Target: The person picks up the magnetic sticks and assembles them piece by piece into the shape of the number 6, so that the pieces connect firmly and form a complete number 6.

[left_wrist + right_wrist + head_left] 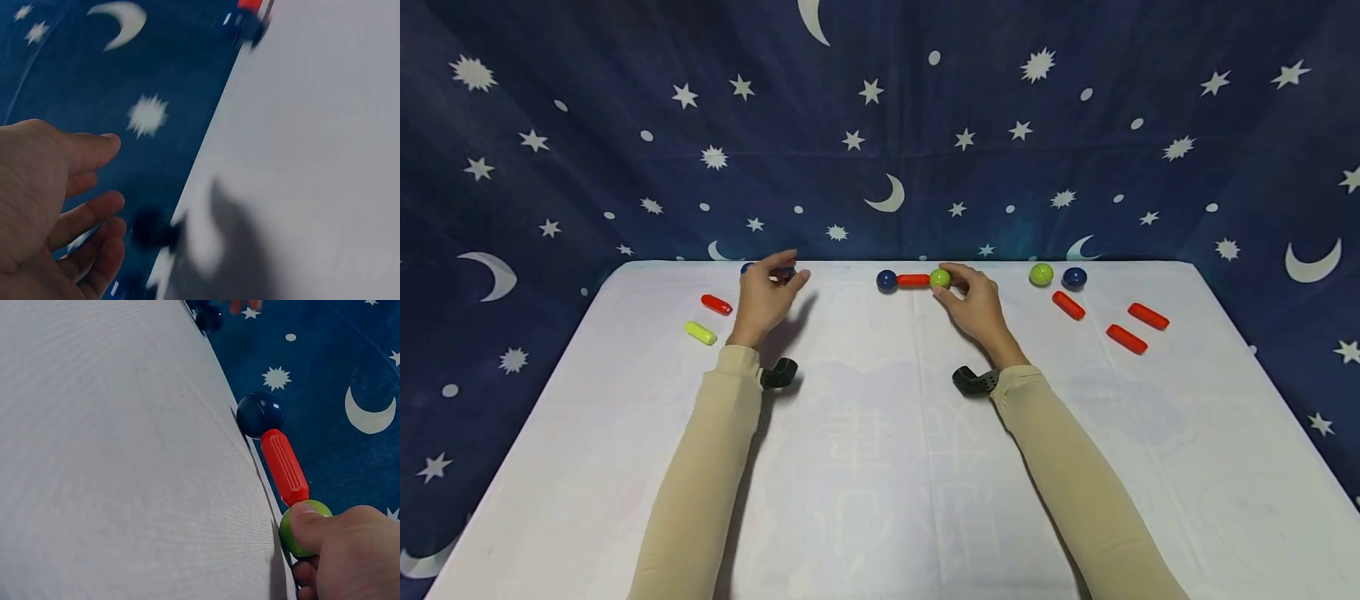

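Observation:
My right hand (pixel 976 307) pinches a green ball (pixel 940 278) between thumb and fingers near the table's far edge. That ball sits at one end of a red rod (pixel 285 465), and a dark blue ball (pixel 260 415) sits at the other, the three in a line. Over to the left, my left hand (pixel 765 298) hovers with its fingers spread loosely and nothing between them. Behind it are two more dark blue balls (pixel 209 319), partly hidden by the hand in the head view.
Left of the left hand lie a short red rod (pixel 717 304) and a yellow-green rod (pixel 700 333). On the right are a second green ball (pixel 1041 274), another blue ball (pixel 1074 278) and several red rods (pixel 1126 339). A starry blue cloth (pixel 887 108) hangs behind the white table (pixel 865 467).

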